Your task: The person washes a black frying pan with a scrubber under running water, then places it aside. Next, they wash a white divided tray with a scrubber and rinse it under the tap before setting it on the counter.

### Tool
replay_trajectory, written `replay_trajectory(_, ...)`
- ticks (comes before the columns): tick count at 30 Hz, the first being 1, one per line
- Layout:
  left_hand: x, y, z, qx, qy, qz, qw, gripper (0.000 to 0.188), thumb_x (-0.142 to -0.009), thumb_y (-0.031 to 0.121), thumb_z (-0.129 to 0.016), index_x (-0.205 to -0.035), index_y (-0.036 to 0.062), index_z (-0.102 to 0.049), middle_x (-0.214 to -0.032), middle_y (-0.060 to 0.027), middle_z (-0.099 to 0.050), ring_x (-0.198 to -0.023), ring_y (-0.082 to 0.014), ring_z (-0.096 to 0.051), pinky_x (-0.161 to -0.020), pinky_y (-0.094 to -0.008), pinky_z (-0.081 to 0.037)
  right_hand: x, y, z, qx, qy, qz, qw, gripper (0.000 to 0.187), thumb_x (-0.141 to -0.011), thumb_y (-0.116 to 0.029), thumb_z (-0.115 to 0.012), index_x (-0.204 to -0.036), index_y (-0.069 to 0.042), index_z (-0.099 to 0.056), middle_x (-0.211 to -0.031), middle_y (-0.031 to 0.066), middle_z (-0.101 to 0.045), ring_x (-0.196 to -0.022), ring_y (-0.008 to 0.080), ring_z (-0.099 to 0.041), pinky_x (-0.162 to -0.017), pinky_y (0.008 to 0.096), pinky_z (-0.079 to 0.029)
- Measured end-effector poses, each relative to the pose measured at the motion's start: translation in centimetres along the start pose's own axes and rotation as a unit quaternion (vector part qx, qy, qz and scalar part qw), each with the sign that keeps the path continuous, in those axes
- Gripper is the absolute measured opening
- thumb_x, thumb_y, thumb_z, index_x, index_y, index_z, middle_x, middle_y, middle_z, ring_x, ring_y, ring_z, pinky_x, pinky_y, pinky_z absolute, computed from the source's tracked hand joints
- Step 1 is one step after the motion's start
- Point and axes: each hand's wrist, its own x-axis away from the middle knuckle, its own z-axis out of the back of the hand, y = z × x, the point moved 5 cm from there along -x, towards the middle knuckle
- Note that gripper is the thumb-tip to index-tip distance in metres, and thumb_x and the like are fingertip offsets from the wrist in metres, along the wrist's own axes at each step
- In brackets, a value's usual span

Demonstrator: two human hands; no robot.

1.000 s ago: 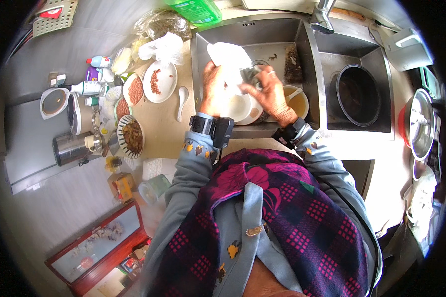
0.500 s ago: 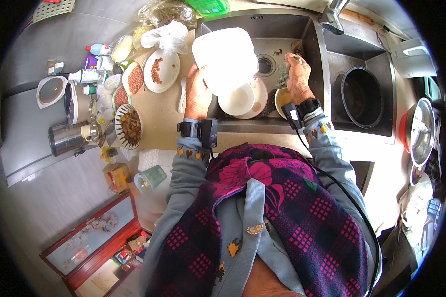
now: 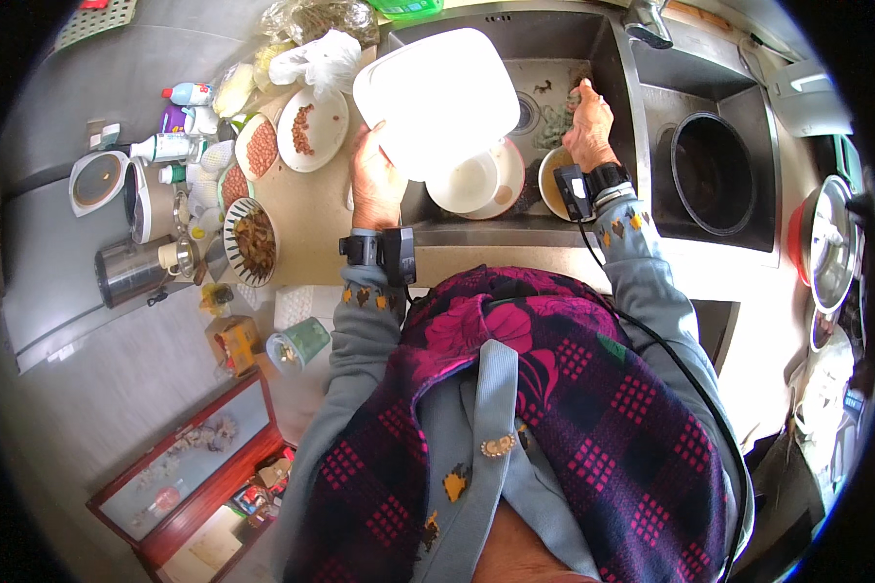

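Note:
My left hand (image 3: 377, 170) is closed on the near left edge of a white rounded-rectangular tub (image 3: 439, 102), tilted above the steel sink (image 3: 593, 58). My right hand (image 3: 590, 126) is over the sink's right side with its fingers curled; what they hold, if anything, I cannot make out. Beside it lies a crumpled greenish-grey thing (image 3: 557, 124). Below the tub sits a white bowl (image 3: 463, 185) on a red-rimmed dish (image 3: 511, 175). A bowl with yellowish-brown liquid (image 3: 555, 183) stands under my right wrist.
A black round pot (image 3: 712, 175) occupies the right basin, with the faucet (image 3: 648, 21) at the back. On the left counter are a white plate with reddish bits (image 3: 329, 146), a striped-rim plate of brown food (image 3: 269, 216) and several bottles. A metal basin (image 3: 828, 248) stands far right.
My left hand has swung the tub round and slightly left, so more of its broad face shows. My right hand has moved a little up.

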Motion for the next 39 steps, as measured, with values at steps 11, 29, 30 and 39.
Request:
replay_trajectory(11, 1.2, 0.1, 0.0, 0.03, -0.045, 0.011, 0.998, 0.03, -0.091, 0.01, -0.049, -0.119, -0.0005, -0.052, -0.117, -0.0126, -0.059, -0.111, -0.0241, -0.056, -0.096, -0.0389, -0.046, 3.9, -1.2, -1.0, -0.212, -0.214, -0.078, 0.95, 0.027, -0.083, -0.031, -0.061, -0.096, -0.008, -0.067, -0.091, 0.0054, -0.066, -0.085, 0.0244, -0.061, -0.08, 0.0414, -0.049)
replay_trajectory(29, 2.5, -1.2, -4.2, -0.128, -0.036, 0.018, 0.991, 0.033, -0.093, 0.017, -0.052, -0.122, -0.0003, -0.052, -0.115, -0.0102, -0.058, -0.105, -0.0182, -0.057, -0.09, -0.0302, -0.048, 20.6, -2.6, -10.7, 0.361, -0.353, 0.715, 0.484, 0.035, -0.082, -0.021, -0.058, -0.115, -0.009, -0.059, -0.118, 0.0095, -0.059, -0.111, 0.0309, -0.052, -0.104, 0.0513, -0.03)
replay_trajectory(30, 2.4, -0.9, -4.3, -0.127, -0.043, 0.014, 0.991, 0.034, -0.093, 0.017, -0.052, -0.122, -0.0002, -0.052, -0.116, -0.0102, -0.058, -0.105, -0.0181, -0.057, -0.09, -0.0301, -0.048, 20.7, -2.9, -11.1, 0.356, -0.344, 0.72, 0.486, 0.033, -0.081, -0.023, -0.058, -0.111, -0.011, -0.061, -0.118, 0.0055, -0.059, -0.109, 0.0286, -0.052, -0.104, 0.0544, -0.027)
replay_trajectory(39, 2.0, 0.8, -6.1, -0.119, -0.051, -0.038, 0.991, 0.027, -0.092, 0.015, -0.057, -0.115, 0.0013, -0.058, -0.098, -0.0012, -0.06, -0.084, -0.0082, -0.055, -0.071, -0.0221, -0.047, 20.0, -5.4, -15.1, 0.389, -0.266, 0.688, 0.552, 0.021, -0.083, -0.023, -0.056, -0.101, -0.015, -0.064, -0.099, 0.0019, -0.062, -0.093, 0.0274, -0.05, -0.088, 0.0446, -0.034)
